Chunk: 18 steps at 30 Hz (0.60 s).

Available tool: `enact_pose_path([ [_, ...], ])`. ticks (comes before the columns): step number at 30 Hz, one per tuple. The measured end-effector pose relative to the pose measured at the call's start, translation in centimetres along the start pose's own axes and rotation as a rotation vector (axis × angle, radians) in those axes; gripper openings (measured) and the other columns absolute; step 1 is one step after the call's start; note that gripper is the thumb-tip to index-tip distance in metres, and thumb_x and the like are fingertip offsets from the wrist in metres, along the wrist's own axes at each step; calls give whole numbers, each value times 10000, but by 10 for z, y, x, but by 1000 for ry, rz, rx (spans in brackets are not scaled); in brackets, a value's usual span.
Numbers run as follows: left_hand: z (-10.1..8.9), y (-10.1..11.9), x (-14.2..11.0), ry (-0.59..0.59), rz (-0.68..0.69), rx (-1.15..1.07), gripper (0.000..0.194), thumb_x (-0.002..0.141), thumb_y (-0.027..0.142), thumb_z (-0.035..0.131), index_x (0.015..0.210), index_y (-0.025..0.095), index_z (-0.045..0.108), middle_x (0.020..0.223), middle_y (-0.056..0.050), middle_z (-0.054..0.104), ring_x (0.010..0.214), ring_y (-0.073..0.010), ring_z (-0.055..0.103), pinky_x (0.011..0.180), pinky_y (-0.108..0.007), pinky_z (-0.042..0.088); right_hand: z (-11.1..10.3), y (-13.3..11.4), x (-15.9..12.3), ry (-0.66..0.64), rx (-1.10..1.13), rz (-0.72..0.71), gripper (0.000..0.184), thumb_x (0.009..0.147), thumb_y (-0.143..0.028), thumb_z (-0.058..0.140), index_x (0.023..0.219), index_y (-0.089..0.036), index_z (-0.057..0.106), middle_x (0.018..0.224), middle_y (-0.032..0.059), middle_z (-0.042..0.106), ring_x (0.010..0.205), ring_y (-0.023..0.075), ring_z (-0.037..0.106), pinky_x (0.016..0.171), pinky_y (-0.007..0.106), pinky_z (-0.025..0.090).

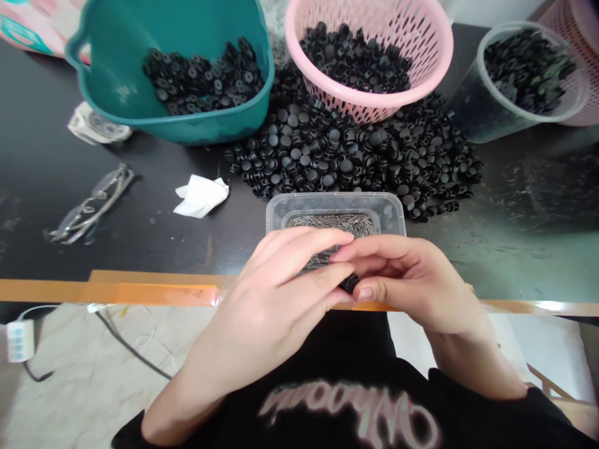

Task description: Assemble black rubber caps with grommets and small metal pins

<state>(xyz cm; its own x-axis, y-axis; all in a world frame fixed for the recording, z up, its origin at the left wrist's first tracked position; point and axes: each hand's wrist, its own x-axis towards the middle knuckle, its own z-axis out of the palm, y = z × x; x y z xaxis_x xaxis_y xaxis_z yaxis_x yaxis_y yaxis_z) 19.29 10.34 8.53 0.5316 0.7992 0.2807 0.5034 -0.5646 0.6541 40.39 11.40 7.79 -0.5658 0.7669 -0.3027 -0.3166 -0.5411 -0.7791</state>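
Head view: I'm watching two hands working close together at the table's near edge, the left hand (276,293) and the right hand (414,280), both curled narrow, their fingertips closing on one small black plastic piece (349,284) between them. Just beyond the fingers, partly hidden by them, a clear rectangular tub (327,202) is sitting, holding many thin metal pins (337,224). Past that tub, straight ahead of the hands, a loose heap of black pieces (346,149) is spreading over the dark table (538,187), too many for me to count. Three containers are standing beyond the heap, all holding more black pieces: a teal plastic basin (112,75) ahead and left, a pink plastic basket (355,109) straight ahead, and a clear plastic tub (486,112) ahead and right. A second pink basket (583,37) is showing at the far right edge. Left of the hands I'm seeing one pair of glasses (88,206), one crumpled white tissue (201,196), and one paper packet (98,123) beside the basin.
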Motion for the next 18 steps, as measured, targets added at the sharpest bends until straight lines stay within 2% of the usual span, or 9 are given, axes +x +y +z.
enact_pose_path([
  [3,3,2,-1,9,-46,-48,194,1012,119,583,1151,216,675,1411,3,595,1289,-122,545,1166,-248,401,1,4,0,51,-22,-56,297,867,-71,784,1070,-287,803,924,-46,820,833,75,788,822,141,638],
  [5,5,5,-2,-37,-111,-140,278,1001,146,615,1252,263,645,1468,23,573,1333,-119,545,1172,-227,415,2,4,1,69,-35,-120,304,859,-59,790,1057,-291,804,886,-60,817,801,56,781,793,98,622],
  [8,12,12,-1,-123,-244,-393,602,919,267,761,1455,346,497,1511,32,563,1364,-156,562,1158,-238,461,5,3,0,66,-72,-186,358,857,-27,778,1063,-318,793,856,-85,810,779,39,773,760,63,602],
  [9,15,14,0,-121,-285,-490,643,909,275,773,1472,360,474,1476,33,597,1337,-160,589,1136,-240,484,6,3,-1,65,-94,-197,382,860,-13,767,1071,-331,788,864,-90,810,786,39,774,761,63,599],
  [13,27,20,6,41,-426,-806,371,978,159,646,1282,371,627,1153,70,730,1066,-98,699,935,-166,560,10,1,1,100,-242,-242,444,877,13,718,1079,-375,792,899,-91,804,829,52,770,764,77,598],
  [16,28,22,8,125,-488,-948,241,968,160,652,1133,330,695,874,80,691,765,-44,649,701,-86,534,12,-3,6,76,-330,-252,451,887,-2,702,1079,-396,806,790,-88,776,750,71,761,726,116,618],
  [18,25,23,7,154,-487,-977,172,973,184,649,1084,302,708,768,77,638,659,-35,589,622,-74,508,15,-7,10,31,-347,-249,448,896,-11,686,1080,-400,811,793,-88,783,679,67,750,694,124,625],
])
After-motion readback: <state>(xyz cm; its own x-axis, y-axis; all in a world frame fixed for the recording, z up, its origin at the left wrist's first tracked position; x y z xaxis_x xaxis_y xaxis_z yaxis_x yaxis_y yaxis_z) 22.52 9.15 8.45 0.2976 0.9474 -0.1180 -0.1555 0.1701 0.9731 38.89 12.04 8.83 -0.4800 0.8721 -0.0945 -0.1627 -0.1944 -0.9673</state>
